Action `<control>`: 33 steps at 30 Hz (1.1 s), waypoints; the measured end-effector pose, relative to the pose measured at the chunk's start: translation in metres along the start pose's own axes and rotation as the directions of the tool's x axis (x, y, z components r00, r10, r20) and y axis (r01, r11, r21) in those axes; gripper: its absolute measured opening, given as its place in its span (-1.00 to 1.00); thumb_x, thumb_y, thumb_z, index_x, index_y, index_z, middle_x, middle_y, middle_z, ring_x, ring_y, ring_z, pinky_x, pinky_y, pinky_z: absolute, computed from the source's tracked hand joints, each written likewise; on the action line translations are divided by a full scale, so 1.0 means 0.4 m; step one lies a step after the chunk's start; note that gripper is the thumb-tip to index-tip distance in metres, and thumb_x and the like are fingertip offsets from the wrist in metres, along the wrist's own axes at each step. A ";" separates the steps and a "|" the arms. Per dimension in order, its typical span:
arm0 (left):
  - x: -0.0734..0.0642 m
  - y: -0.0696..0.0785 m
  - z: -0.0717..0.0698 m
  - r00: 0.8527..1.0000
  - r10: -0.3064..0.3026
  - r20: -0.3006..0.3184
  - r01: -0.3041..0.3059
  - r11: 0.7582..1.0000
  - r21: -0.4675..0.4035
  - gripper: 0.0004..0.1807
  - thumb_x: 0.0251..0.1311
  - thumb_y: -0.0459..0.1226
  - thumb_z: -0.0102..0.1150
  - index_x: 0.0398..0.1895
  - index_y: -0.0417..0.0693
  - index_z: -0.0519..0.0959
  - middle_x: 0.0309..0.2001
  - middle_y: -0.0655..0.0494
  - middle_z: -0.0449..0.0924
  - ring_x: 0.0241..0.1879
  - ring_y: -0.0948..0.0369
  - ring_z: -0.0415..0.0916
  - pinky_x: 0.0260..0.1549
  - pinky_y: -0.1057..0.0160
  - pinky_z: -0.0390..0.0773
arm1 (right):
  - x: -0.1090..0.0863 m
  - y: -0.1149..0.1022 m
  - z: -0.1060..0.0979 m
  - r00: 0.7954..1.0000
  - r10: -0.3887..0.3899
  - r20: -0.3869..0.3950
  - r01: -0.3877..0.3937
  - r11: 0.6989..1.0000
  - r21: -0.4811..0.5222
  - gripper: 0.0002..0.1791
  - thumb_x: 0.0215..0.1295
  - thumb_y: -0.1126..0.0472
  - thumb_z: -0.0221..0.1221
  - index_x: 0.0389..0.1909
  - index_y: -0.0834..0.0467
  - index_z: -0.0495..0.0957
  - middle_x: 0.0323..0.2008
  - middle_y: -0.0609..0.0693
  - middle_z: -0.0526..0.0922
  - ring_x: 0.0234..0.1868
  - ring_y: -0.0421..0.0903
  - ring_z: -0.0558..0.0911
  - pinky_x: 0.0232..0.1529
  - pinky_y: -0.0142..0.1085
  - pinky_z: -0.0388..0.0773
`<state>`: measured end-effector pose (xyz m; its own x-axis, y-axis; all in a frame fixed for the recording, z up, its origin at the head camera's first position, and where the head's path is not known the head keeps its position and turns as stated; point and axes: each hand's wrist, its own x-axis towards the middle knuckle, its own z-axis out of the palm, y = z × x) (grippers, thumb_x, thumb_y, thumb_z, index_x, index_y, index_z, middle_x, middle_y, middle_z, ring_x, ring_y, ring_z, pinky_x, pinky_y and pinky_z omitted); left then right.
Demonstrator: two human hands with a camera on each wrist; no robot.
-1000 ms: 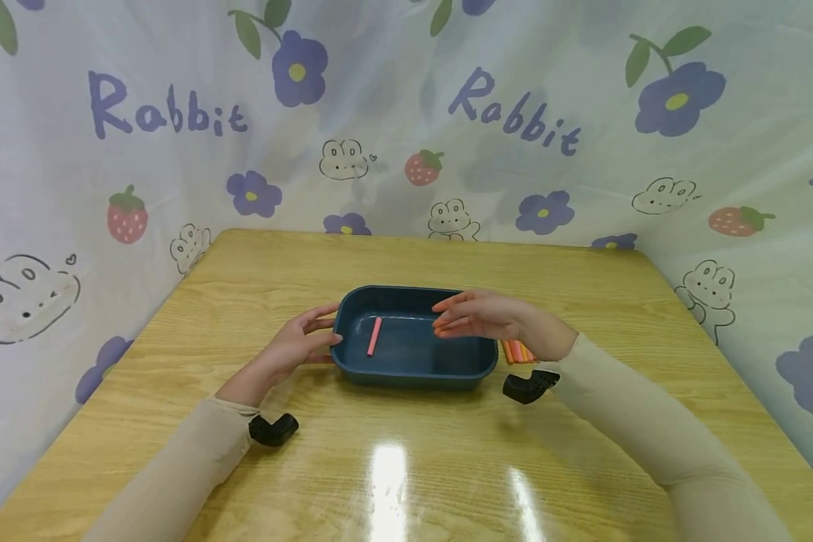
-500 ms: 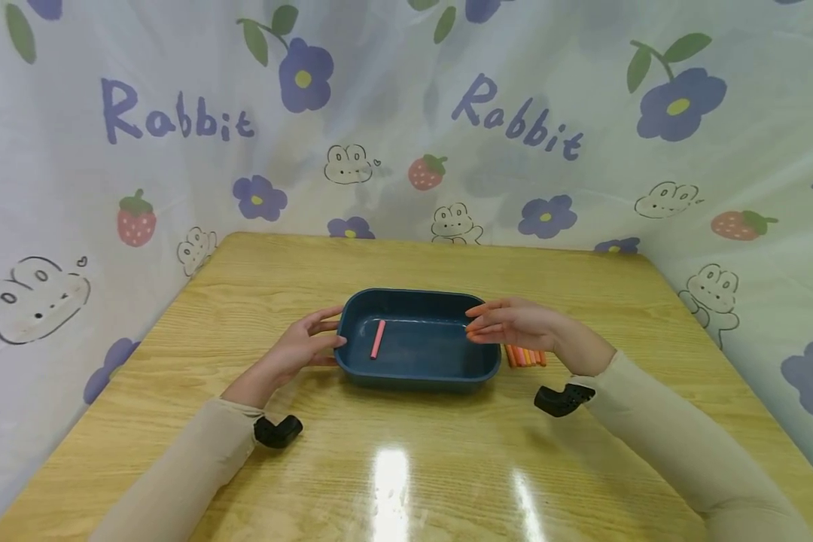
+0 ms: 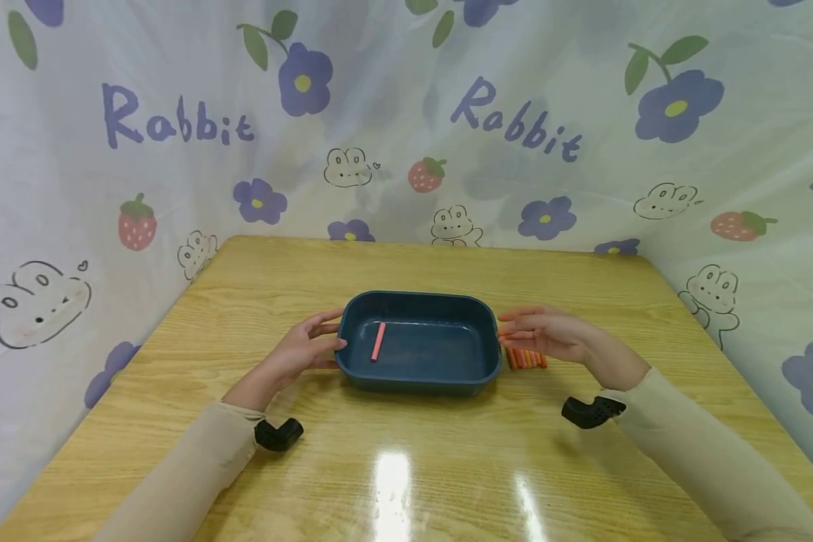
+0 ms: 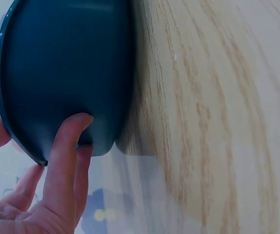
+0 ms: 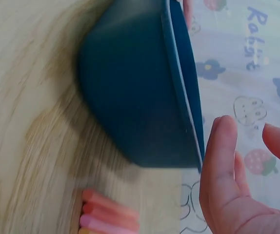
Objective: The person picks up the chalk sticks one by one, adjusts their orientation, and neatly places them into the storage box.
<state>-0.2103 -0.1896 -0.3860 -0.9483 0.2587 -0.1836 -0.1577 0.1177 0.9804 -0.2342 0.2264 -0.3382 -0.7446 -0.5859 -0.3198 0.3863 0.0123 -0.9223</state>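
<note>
A dark blue plastic tub (image 3: 420, 388) stands on the table with a single pink chalk-like stick (image 3: 378, 342) lying in its left part. My left hand (image 3: 301, 346) holds the tub's left end, thumb at the rim and fingers spread along the outer wall. In the left wrist view its fingers (image 4: 62, 161) bear against the tub's end wall. On the other side my right hand (image 3: 549, 331) hovers just past the right rim with loosely bent fingers and nothing between them. Below it lies a row of several pink, orange and yellow sticks (image 3: 528, 360), partly hidden by the hand.
The wooden table (image 3: 278, 482) reaches back to a white curtain (image 3: 406, 90) printed with rabbits, flowers and strawberries. A black wrist mount (image 3: 279, 434) sits on the left sleeve, another black mount (image 3: 592, 412) on the right.
My right hand has moved right, from over the inside of the tub to beyond its right rim above the row of sticks. The left hand stays at the tub's left end.
</note>
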 end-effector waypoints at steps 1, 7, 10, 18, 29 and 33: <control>0.000 -0.001 0.000 1.000 0.000 0.000 0.000 1.000 -0.001 -0.28 0.20 -0.39 0.14 0.42 -0.08 0.10 0.29 -0.29 0.13 0.03 -0.15 0.44 -0.18 -0.03 0.57 | -0.004 0.001 -0.005 1.000 -0.001 -0.005 0.001 1.000 0.003 -0.41 0.41 0.43 -0.18 0.34 0.54 -0.19 -0.05 0.16 0.49 -0.10 -0.10 0.59 0.04 -0.28 0.49; 0.000 -0.003 0.000 1.000 0.000 0.002 0.000 1.000 -0.004 -0.28 0.20 -0.39 0.14 0.42 -0.07 0.10 0.30 -0.29 0.12 0.04 -0.16 0.44 -0.19 -0.02 0.57 | -0.026 0.011 -0.034 0.999 -0.019 -0.028 0.018 1.000 -0.025 -0.38 0.42 0.41 -0.15 0.34 0.54 -0.21 0.06 0.20 0.46 -0.03 -0.08 0.57 0.09 -0.24 0.45; -0.001 -0.002 0.001 1.000 0.000 0.005 0.000 1.000 -0.006 -0.28 0.20 -0.39 0.13 0.42 -0.08 0.09 0.30 -0.29 0.12 0.04 -0.16 0.44 -0.18 -0.03 0.57 | -0.032 0.018 -0.046 0.998 -0.026 -0.054 0.023 0.998 -0.051 -0.38 0.42 0.40 -0.14 0.33 0.55 -0.21 0.04 0.16 0.46 -0.04 -0.11 0.58 0.07 -0.27 0.46; 0.000 0.001 0.000 1.000 -0.005 0.000 0.005 1.000 0.000 -0.28 0.21 -0.39 0.13 0.42 -0.07 0.10 0.31 -0.28 0.12 0.05 -0.16 0.43 -0.17 -0.04 0.56 | -0.035 0.039 -0.074 0.991 -0.010 -0.136 0.001 0.998 -0.069 -0.36 0.41 0.40 -0.12 0.35 0.52 -0.20 -0.08 0.07 0.50 -0.09 -0.16 0.58 0.06 -0.30 0.47; -0.003 0.007 0.001 1.000 -0.010 0.002 0.010 1.000 -0.004 -0.28 0.21 -0.40 0.12 0.42 -0.07 0.09 0.30 -0.28 0.12 0.06 -0.15 0.43 -0.15 -0.06 0.54 | -0.040 0.071 -0.106 0.950 0.030 -0.310 -0.058 0.995 -0.083 -0.34 0.38 0.34 -0.04 0.37 0.46 -0.11 0.02 0.09 0.39 -0.19 -0.17 0.57 0.00 -0.28 0.51; -0.004 0.006 -0.001 1.000 -0.006 0.003 0.006 1.000 -0.002 -0.28 0.21 -0.39 0.12 0.42 -0.08 0.09 0.30 -0.29 0.12 0.06 -0.15 0.43 -0.15 -0.06 0.54 | -0.039 0.079 -0.109 0.930 0.043 -0.364 -0.083 0.992 -0.096 -0.34 0.35 0.33 0.01 0.36 0.45 -0.05 -0.08 0.02 0.48 -0.26 -0.15 0.58 -0.12 -0.29 0.57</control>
<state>-0.2092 -0.1902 -0.3834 -0.9465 0.2609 -0.1900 -0.1642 0.1175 0.9794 -0.2343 0.2712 -0.3718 -0.8746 -0.2492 -0.4160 0.3930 0.1384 -0.9091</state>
